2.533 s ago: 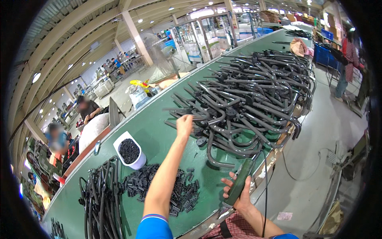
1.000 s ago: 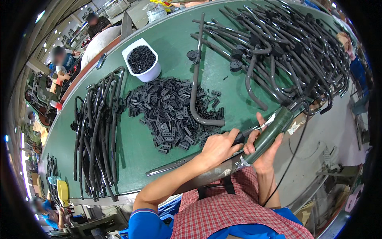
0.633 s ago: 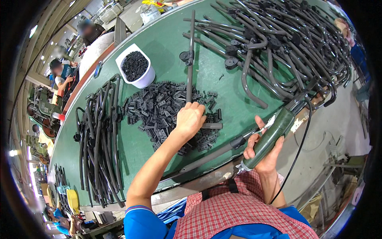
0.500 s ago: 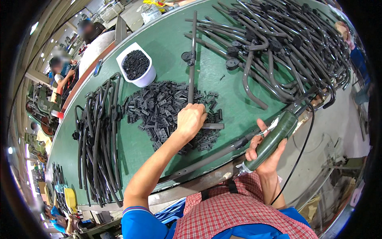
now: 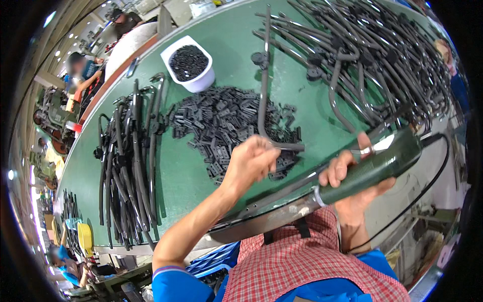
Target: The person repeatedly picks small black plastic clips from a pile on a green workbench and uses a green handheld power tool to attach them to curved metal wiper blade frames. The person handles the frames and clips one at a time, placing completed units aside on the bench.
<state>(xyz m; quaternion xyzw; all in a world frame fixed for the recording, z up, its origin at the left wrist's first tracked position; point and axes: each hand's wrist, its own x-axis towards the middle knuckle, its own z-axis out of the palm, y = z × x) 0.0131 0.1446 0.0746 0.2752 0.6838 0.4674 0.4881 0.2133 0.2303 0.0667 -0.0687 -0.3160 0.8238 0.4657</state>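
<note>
My left hand (image 5: pixel 253 162) is curled at the near edge of a heap of small black plastic parts (image 5: pixel 226 123), its fingertips pinched on one of them. My right hand (image 5: pixel 347 173) grips a dark green electric screwdriver (image 5: pixel 375 168) with a black cable, held level over the table's front edge. Under both hands a long black tube (image 5: pixel 282 194) lies along that edge. Just past my left hand, a second bent black tube (image 5: pixel 263 85) crosses the heap.
On the green table (image 5: pixel 181 171), a white tub of small black pieces (image 5: pixel 190 63) stands behind the heap. A bundle of bent black tubes (image 5: pixel 126 166) lies to the left, and a large tangle of tubes (image 5: pixel 372 55) fills the far right. Other people work at the far left.
My left hand came back from the far tangle of tubes, reached into the heap of small parts and has curled shut at its near edge. My right hand has kept hold of the screwdriver.
</note>
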